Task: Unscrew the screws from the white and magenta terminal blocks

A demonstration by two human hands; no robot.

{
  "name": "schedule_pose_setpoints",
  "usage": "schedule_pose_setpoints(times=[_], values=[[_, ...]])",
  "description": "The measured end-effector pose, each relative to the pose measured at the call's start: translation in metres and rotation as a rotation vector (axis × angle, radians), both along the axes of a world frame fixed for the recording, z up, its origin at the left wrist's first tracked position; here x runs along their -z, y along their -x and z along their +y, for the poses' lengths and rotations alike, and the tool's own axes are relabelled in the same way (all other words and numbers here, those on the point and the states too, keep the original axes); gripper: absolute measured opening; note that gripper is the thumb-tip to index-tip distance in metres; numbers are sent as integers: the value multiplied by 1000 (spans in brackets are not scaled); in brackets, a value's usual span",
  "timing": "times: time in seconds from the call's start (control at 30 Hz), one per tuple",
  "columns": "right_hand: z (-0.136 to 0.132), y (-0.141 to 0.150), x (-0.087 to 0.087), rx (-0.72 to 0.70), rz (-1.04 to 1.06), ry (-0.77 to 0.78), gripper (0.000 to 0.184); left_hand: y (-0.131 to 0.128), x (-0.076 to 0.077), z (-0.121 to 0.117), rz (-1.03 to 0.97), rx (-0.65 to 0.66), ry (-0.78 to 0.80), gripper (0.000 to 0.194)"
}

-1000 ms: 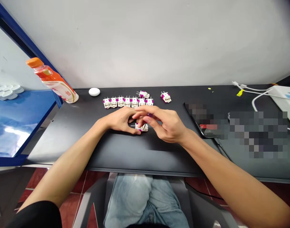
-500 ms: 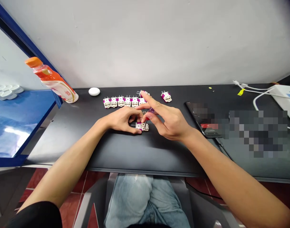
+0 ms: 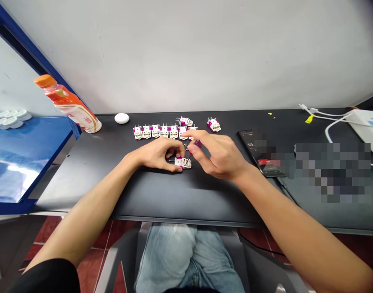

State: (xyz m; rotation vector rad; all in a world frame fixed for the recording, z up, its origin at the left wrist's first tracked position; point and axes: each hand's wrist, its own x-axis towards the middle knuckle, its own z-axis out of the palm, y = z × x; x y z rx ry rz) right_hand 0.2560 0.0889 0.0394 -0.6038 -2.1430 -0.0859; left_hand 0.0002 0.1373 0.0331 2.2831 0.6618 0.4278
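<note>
My left hand is closed on a small white-and-purple plug with metal pins, steadying it on the dark table between thumb and fingers. In my right hand is a small screwdriver with a dark purple and red handle, pinched between thumb and fingers. Its thin shaft slants down and left to the plug's right end. Behind my hands stands a row of several similar plugs. Two more lie farther back, one plug above the row and another plug to its right.
An orange-capped bottle and a white oval object are at the back left. To the right lie a phone with a cable, white cords and a white box. The table's front edge is above my lap.
My right index finger has bent down from its raised position, uncovering the plug behind the row. The left hand and its plug stay in place.
</note>
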Motion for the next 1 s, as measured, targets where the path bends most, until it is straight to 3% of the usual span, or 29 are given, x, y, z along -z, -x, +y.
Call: schedule_pose_setpoints(times=[0.1, 0.33, 0.5, 0.7, 0.87, 1.0], values=[[1, -6, -4, 43, -52, -81, 25, 0, -2, -1, 12, -12, 34, 35], [0, -4, -8, -19, -74, -141, 11, -1, -3, -2, 21, -17, 20, 33], [-3, -3, -10, -55, -95, -99, 27, -1, -3, -2, 14, -23, -4, 31], [-2, -6, -7, -2, -123, -78, 12, -1, -3, -2, 15, -18, 16, 31], [-4, -3, -10, -40, -94, -90, 30, -1, -1, -2, 7, -27, -3, 31], [-3, -3, -11, -18, -123, -98, 19, -1, -3, -3, 15, -21, 15, 32]])
